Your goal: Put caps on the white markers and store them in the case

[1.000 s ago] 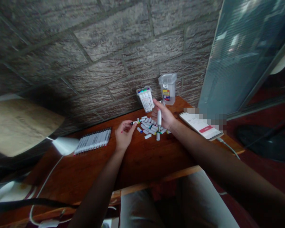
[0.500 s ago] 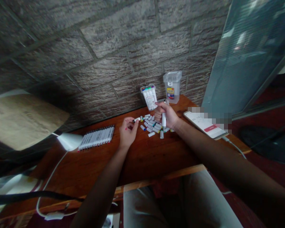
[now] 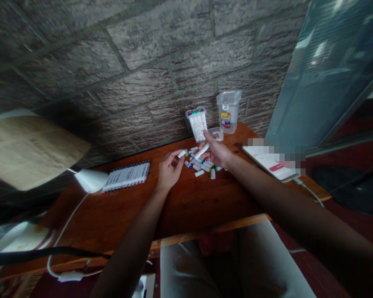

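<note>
My right hand [image 3: 216, 152] grips a white marker [image 3: 202, 151], now tilted with its lower end pointing left toward my other hand. My left hand [image 3: 170, 169] pinches a small white marker cap [image 3: 182, 154] between thumb and fingers, a short gap from the marker's tip. Both hands hover over a pile of loose marker caps [image 3: 202, 165] on the wooden table [image 3: 189, 203]. Behind the pile stands a clear case of markers [image 3: 197, 124] with coloured ends.
An empty clear plastic case [image 3: 228, 111] stands against the stone wall. A row of white markers [image 3: 126, 176] lies at the left. A phone [image 3: 275, 163] with a cable lies at the right. A lamp [image 3: 88, 181] and its cord sit at the left.
My right hand has swung the marker from upright to slanted, its end toward my left hand. My left hand has risen slightly with the cap toward the marker.
</note>
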### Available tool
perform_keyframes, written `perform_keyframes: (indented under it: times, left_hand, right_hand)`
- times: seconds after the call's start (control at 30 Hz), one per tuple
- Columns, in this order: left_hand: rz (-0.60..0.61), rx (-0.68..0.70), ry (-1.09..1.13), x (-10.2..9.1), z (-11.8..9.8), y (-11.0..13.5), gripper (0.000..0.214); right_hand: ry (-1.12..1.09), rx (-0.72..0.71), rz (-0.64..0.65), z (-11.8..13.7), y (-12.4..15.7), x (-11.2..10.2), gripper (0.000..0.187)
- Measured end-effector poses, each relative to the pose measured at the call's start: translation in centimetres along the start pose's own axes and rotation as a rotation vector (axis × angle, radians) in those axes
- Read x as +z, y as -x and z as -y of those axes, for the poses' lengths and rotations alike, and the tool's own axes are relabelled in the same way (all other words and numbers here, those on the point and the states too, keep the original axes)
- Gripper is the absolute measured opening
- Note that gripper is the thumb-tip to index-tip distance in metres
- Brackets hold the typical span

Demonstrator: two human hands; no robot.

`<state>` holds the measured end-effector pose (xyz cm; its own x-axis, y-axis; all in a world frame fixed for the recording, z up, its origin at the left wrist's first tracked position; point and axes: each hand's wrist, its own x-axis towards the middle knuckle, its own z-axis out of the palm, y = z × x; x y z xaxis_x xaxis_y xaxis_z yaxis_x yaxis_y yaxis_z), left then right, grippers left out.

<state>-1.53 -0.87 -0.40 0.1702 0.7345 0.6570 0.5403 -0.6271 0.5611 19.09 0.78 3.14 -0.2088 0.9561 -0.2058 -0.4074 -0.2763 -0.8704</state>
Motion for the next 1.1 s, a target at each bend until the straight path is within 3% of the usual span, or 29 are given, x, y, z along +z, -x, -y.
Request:
perform_keyframes:
  times: [0.2,0.27,0.33,0.5,0.7,0.83,1.1]
  left_hand:
    - [0.007,-0.008,0.048,0.2,0.3,0.1,0.019]
    - [0.000,-0.003,0.073,0.4,0.5,0.1,0.019]
    - [-0.009,-0.001,0.088,0.5,0.6,0.2,0.019]
    - [-0.005,-0.014,0.085,0.4,0.5,0.1,0.025]
    - [0.027,-0.006,-0.004,0.0,0.1,0.1,0.027]
    - [0.037,0.005,0.011,0.0,-0.1,0.1,0.027]
    - [0.086,0.021,0.063,0.2,-0.3,0.2,0.026]
  right_hand:
    - [-0.169,-0.162,0.054,0.1,0.3,0.2,0.026]
    - [-0.215,-0.215,0.097,0.0,0.2,0.1,0.025]
    - [-0.227,-0.228,0.108,-0.2,0.0,-0.1,0.027]
    - [-0.151,-0.202,0.074,-0.3,-0.3,-0.3,0.010]
    - [-0.088,-0.219,0.149,-0.6,-0.1,-0.3,0.015]
    - [-0.084,-0.260,0.103,-0.9,-0.5,-0.3,0.018]
    - [-0.035,-0.210,0.085,-0.9,-0.7,-0.2,0.013]
